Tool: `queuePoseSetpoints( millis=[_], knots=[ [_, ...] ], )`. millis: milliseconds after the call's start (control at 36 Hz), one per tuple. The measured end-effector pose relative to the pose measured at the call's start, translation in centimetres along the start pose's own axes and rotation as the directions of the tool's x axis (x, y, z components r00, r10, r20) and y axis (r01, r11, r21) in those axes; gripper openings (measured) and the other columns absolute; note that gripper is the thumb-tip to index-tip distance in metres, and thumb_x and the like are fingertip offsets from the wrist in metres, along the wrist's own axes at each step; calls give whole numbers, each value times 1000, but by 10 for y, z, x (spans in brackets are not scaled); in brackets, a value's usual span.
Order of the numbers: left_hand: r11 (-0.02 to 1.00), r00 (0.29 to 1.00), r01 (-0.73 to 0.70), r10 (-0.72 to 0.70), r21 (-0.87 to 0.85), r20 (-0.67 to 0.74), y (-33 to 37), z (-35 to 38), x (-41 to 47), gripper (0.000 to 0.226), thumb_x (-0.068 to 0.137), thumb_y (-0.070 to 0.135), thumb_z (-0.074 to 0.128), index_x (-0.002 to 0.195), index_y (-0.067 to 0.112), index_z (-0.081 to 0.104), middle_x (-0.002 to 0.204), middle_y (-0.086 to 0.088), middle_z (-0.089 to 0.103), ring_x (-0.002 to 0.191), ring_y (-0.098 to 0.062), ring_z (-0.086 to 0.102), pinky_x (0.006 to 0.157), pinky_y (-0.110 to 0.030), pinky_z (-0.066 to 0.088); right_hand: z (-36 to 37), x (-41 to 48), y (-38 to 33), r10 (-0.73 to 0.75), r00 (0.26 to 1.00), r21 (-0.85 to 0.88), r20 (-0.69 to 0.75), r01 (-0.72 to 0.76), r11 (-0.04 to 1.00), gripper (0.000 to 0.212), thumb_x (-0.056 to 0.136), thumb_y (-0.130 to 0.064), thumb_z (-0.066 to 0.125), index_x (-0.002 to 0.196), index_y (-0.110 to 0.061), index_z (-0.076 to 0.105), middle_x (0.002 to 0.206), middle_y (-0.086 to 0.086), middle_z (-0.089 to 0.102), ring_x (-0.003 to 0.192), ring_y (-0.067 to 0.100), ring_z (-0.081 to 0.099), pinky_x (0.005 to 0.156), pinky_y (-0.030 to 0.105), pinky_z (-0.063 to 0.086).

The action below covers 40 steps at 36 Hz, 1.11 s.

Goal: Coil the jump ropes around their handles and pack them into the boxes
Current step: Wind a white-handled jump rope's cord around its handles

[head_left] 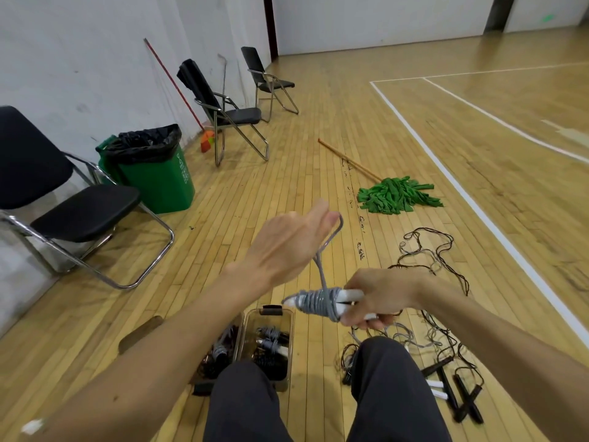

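Seated view over a wooden gym floor (287, 148). Along the wall edge at left stand folding chairs (79, 212) and a green bin (159, 180). A green mop (396, 196) lies near the white court line.

Close in front of the knees sits a clear box (290, 346) already holding coiled ropes. More coiled ropes lie just beside it on the left, and their container is mostly hidden. To the right, loose ropes (430, 260) sprawl in a tangle, with black handles (459, 397) near the right knee.

The right hand (379, 298) is clenched round the paired white handles (349, 295), which carry a grey coil (318, 303) above the box. The left hand (287, 244), raised with fingers stretched out, carries the last loop of grey rope (325, 250) hooked round its fingertips. The step in hand appears to be the final turns.

Risks:
- The loop may slide off the straight fingers if tension drops, and the outer turns would then slacken.
- The coil sits toward the handle tips and could slip off them if it is pulled that way.
- An untucked end would probably unwind inside the box.
- The floor tangle, just beside the feet, may snag.
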<state>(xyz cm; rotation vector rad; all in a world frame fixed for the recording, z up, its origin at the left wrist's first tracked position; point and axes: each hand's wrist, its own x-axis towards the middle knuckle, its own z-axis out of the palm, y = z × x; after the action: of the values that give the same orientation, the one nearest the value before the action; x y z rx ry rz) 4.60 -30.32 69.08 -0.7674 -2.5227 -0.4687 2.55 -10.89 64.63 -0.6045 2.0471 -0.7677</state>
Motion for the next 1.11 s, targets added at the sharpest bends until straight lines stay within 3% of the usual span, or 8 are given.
queuePoseSetpoints(
  millis=[361, 528, 639, 750, 833, 917, 972, 1111],
  knots=[
    [942, 961, 251, -214, -221, 178, -8, 27, 5, 37, 106, 43, 32, 76, 24, 40, 60, 6, 43, 52, -12, 37, 51, -34, 33, 16, -27, -29, -227, 968, -31, 104, 232, 972, 15, 93, -18, 72, 86, -9, 64, 69, 3, 62, 52, 11, 53, 56, 24, 45],
    [899, 941, 332, -294, -286, 168, -12, 36, -1, 38, 107, 41, 35, 75, 21, 44, 63, 6, 42, 57, -13, 38, 54, -34, 34, 21, -32, -30, -296, 954, 87, -38, 299, 950, 51, 82, -44, 77, 77, 4, 61, 64, 15, 57, 46, 14, 46, 52, 15, 42],
    [851, 921, 389, -344, -352, 185, -14, 40, -7, 30, 105, 37, 43, 80, 21, 48, 62, 9, 45, 56, -7, 40, 57, -29, 36, 24, -30, -27, -341, 930, 146, -138, 359, 922, 51, 84, -48, 77, 71, -2, 60, 56, 11, 56, 41, 16, 43, 51, 20, 42],
    [728, 896, 443, -368, -523, 247, -13, 42, -7, 12, 104, 19, 50, 116, 18, 53, 60, 9, 51, 47, 1, 46, 53, -16, 40, 19, -35, -24, -382, 907, 220, -176, 415, 883, 60, 77, -54, 72, 71, 4, 59, 56, 15, 52, 42, 19, 39, 46, 19, 37],
    [650, 890, 455, -350, -609, 291, -18, 42, -15, 39, 102, 8, 52, 139, 19, 47, 70, 13, 58, 61, 3, 54, 68, -34, 54, 11, -38, -20, -412, 891, 301, -191, 453, 839, 41, 76, -52, 71, 68, -13, 65, 54, 4, 53, 40, 14, 40, 44, 20, 35],
    [592, 875, 480, -262, -647, 408, -3, 36, -19, 11, 99, 5, 52, 106, 7, 60, 85, 11, 59, 75, -3, 56, 87, -37, 54, -3, -40, -14, -429, 876, 411, -223, 483, 773, 44, 72, -60, 79, 72, -17, 69, 55, -1, 54, 39, 9, 42, 40, 15, 35],
    [602, 808, 587, -394, -541, 439, 6, 36, -15, 28, 105, 13, 43, 80, 24, 52, 76, 8, 50, 69, -5, 47, 84, -32, 49, -11, -41, -9, -436, 867, 457, -242, 498, 737, 51, 70, -64, 81, 73, -15, 69, 52, -1, 53, 37, 8, 40, 37, 15, 33],
    [625, 864, 502, -340, -597, 371, 4, 53, -25, 59, 98, 60, 19, 77, 29, 64, 70, 19, 50, 69, 0, 46, 75, -29, 39, -20, -42, 2, -420, 854, 577, -307, 518, 632, 58, 65, -61, 87, 81, -9, 65, 53, 0, 52, 35, 6, 39, 34, 14, 32]
  ],
)
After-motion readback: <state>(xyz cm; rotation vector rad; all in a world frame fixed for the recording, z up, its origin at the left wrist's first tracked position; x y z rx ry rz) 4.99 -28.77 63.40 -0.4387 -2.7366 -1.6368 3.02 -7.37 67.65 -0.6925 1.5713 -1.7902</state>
